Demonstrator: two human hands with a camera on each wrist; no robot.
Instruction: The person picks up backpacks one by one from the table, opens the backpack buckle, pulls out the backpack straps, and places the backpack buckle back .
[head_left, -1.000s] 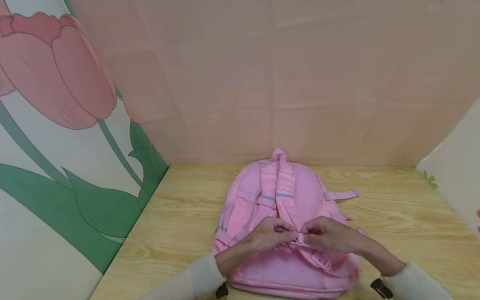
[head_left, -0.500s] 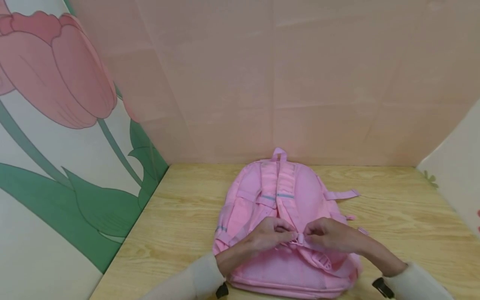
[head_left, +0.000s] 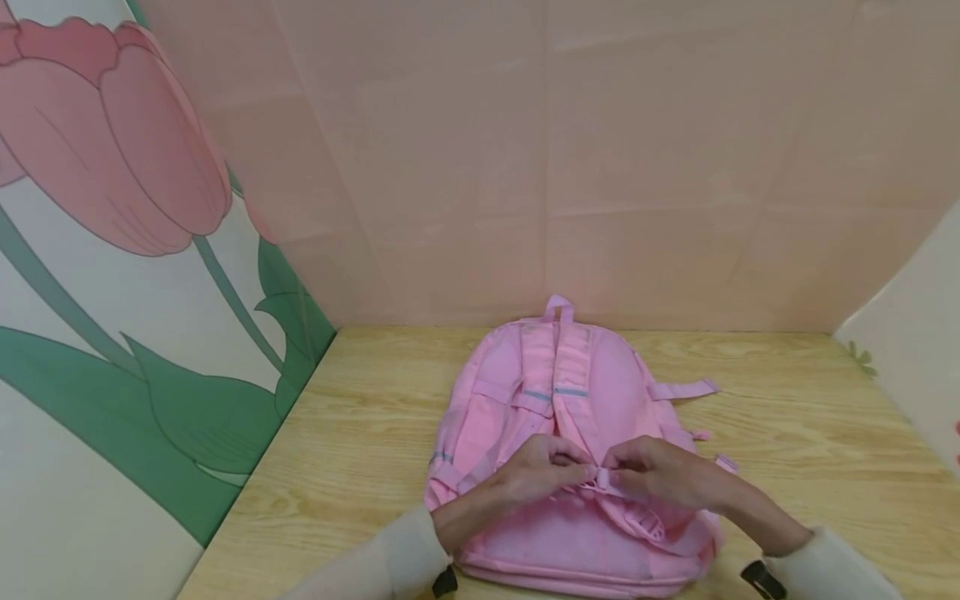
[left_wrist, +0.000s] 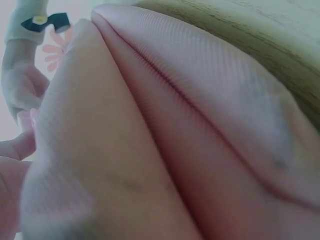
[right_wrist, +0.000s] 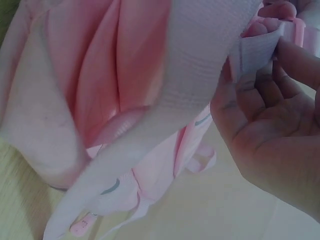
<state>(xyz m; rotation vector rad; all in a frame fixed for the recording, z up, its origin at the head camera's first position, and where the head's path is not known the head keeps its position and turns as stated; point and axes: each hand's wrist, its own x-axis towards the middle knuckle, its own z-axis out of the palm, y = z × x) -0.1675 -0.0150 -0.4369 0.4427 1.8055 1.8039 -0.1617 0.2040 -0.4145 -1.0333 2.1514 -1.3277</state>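
A pink backpack [head_left: 551,542] lies with its shoulder straps [head_left: 573,358] facing up. Over its lower half, my left hand [head_left: 536,473] pinches a small pink strap buckle [right_wrist: 299,32] between thumb and fingers. Close beside it, my right hand [head_left: 667,473] pinches the webbing strap [right_wrist: 257,52] that runs to this buckle; in the right wrist view the webbing end is folded over between thumb and forefinger. Pink fabric folds [left_wrist: 115,140] fill most of the left wrist view, where the fingers show only at the left edge.
The backpack sits on a wood-grain table [head_left: 360,433] against a pinkish-beige wall [head_left: 540,167]. A loose side strap [head_left: 684,389] sticks out to the right, and another buckle [head_left: 647,525] hangs below the right hand. A tulip-painted panel [head_left: 112,150] stands on the left.
The right hand's fingertips have drawn back slightly from the buckle and come in close again. The left hand and backpack have hardly moved.
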